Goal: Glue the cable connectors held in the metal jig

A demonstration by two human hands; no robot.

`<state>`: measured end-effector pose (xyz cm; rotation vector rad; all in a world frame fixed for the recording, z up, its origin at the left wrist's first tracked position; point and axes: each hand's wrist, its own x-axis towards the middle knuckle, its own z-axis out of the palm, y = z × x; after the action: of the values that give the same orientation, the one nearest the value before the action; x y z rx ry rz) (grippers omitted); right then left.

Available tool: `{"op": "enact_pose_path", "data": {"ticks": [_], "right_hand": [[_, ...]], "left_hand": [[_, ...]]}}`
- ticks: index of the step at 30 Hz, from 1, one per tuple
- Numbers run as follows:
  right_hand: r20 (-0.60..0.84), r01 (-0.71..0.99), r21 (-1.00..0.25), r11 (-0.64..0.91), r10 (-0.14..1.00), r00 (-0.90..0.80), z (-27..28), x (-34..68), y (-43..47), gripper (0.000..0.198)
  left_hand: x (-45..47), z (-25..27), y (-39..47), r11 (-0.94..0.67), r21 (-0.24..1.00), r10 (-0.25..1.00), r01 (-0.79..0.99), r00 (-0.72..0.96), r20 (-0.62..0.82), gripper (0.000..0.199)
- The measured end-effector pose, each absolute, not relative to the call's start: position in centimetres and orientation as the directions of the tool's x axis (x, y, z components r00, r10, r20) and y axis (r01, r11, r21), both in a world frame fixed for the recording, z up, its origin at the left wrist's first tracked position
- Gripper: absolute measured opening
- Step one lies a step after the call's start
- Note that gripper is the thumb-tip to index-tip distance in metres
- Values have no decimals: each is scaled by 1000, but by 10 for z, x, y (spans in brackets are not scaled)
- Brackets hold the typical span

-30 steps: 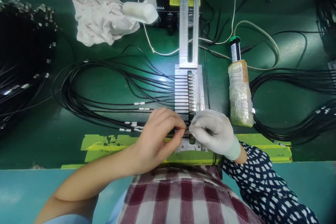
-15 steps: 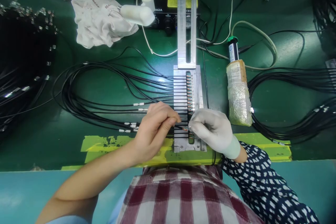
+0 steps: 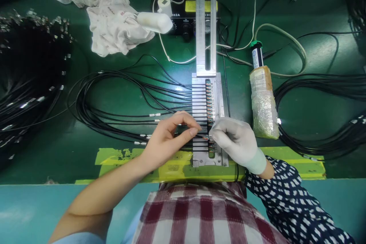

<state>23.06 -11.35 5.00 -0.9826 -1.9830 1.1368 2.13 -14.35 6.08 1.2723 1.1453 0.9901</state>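
The left hand [image 3: 166,137] hangs over the left edge of the metal fixture [image 3: 197,160], its grip impossible to tell; at the slot [image 3: 211,155], the right hand [image 3: 238,141] pinches a cable end [image 3: 206,137].

Single head-worn view, looking forward and steeply down from above and behind the fingers [image 3: 188,135]. Range is close: workbench [image 3: 240,84] beyond the fingers, checked garment [image 3: 208,213] on their near side.
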Motion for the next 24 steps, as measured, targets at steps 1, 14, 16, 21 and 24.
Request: {"op": "enact_pose_path", "data": {"ticks": [1, 14, 16, 21, 24], "right_hand": [[163, 288, -892, 350, 841, -516, 50, 231, -114, 28], [339, 202, -810, 551, 720, -606, 49, 229, -111, 27], [344, 203, -799, 566, 708, -617, 49, 229, -111, 27], [282, 254, -814, 522, 739, -612, 49, 229, -112, 29], [254, 278, -828, 487, 768, -589, 51, 230, -112, 28]], "left_hand": [[22, 62, -144, 39, 994, 981, 98, 184, -56, 14], [34, 58, -152, 42, 997, 960, 64, 275, -58, 13], [34, 58, -152, 66, 997, 958, 42, 277, -75, 12], [33, 59, -152, 81, 996, 958, 39, 273, -89, 11], [33, 59, -151, 120, 992, 953, 34, 276, -124, 10]]}}
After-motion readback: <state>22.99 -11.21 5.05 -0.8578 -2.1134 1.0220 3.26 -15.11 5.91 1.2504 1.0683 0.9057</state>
